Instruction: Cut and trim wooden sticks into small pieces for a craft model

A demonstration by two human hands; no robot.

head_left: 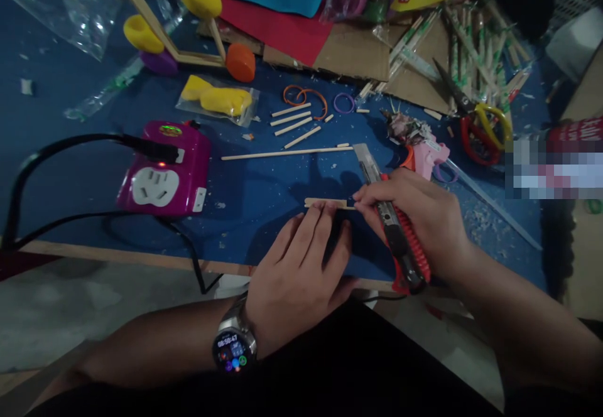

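Note:
My left hand (301,260) lies palm down at the table's front edge, fingers stretched out. Its middle fingertips press on a short pair of wooden craft sticks (339,203), lying side by side on the blue surface. In my right hand (419,216) is a red and black utility knife (393,228), gripped with its blade pointing up and away from me. The thumb and fingertip of that hand come close to the right end of the craft sticks; whether they touch is unclear. Beyond them lies a long thin wooden dowel (282,153), with several short cut dowels (292,120) behind it.
A purple power socket (164,172) with black cables stands left. A pink glue gun (428,150) and open scissors (475,115) lie right. Along the back are yellow clay in a bag (217,100), a stick frame with clay lumps (198,59), cardboard (348,53) and wrapped sticks (480,59).

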